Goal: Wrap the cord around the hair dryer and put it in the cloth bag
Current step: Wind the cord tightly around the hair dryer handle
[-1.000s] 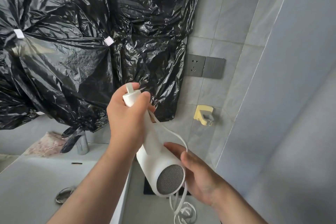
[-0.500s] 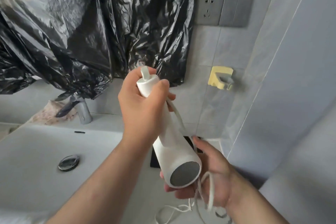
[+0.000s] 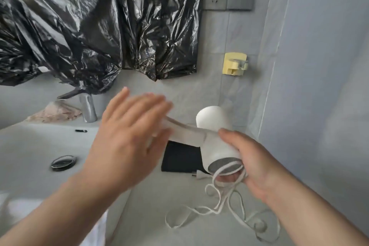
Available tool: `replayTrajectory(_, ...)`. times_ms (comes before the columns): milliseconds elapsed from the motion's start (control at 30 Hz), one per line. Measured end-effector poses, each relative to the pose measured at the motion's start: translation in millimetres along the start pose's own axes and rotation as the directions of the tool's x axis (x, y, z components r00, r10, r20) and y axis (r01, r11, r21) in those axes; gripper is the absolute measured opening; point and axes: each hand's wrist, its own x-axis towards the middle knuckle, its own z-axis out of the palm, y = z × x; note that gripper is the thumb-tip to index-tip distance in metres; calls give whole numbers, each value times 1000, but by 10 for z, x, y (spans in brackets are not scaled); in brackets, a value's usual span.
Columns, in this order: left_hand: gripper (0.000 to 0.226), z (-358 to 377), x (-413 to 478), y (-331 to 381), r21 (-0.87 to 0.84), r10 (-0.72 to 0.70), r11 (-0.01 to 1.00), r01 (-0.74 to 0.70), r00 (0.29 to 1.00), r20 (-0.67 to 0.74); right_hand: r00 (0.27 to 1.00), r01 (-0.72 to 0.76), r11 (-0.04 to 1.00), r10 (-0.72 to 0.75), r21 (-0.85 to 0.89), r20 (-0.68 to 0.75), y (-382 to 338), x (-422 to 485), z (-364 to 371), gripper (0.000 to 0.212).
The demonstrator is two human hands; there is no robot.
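White hair dryer (image 3: 214,142) held over the tabletop (image 3: 139,215), just right of the sink basin (image 3: 30,152). R hand (image 3: 257,168) wraps the barrel, fingers curled round it near the grille end; nozzle end points away. L hand (image 3: 127,142) open, fingers spread, motion-blurred, in front of the dryer handle; contact w/ handle can't tell. Cord (image 3: 221,201) unwound: loops across the grille, then hangs in loose coils toward tabletop right of basin. Plug (image 3: 199,174) lies beside black cloth bag (image 3: 179,160), which sits flat right of basin, under the dryer.
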Motion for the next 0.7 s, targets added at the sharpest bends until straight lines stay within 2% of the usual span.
replayTrajectory(67,41,-207,-129,196,164,145,972,-170,978,153,998,61,998,-61,-29,-7,-14,-295,1,29)
replayTrajectory(167,54,-528,-199,433,300,204,911,-283,941,270,993,119,991,-120,-66,1,-32,-746,7,26)
replayTrajectory(233,57,-689,-193,531,329,217,887,-323,922,320,987,158,982,-157,-102,9,-84,-1014,37,23)
replayTrajectory(333,45,-894,-145,680,335,185,883,-328,900,394,975,221,963,-224,-153,2,-214,-1325,89,25)
replayTrajectory(467,41,-1111,-129,795,376,119,883,-280,910,397,958,253,950,-272,-182,-90,-306,-1527,156,59)
replayTrajectory(533,50,-1177,-152,826,388,97,885,-258,916,389,941,265,936,-304,-232,-152,-330,-1589,181,63)
replayTrajectory(600,57,-1194,-173,840,392,88,887,-244,923,375,923,235,904,-323,-357,-209,-346,-1628,180,65)
replayTrajectory(700,60,-1236,-166,873,396,52,894,-208,928,370,895,211,857,-362,-469,-259,-347,-1676,122,58)
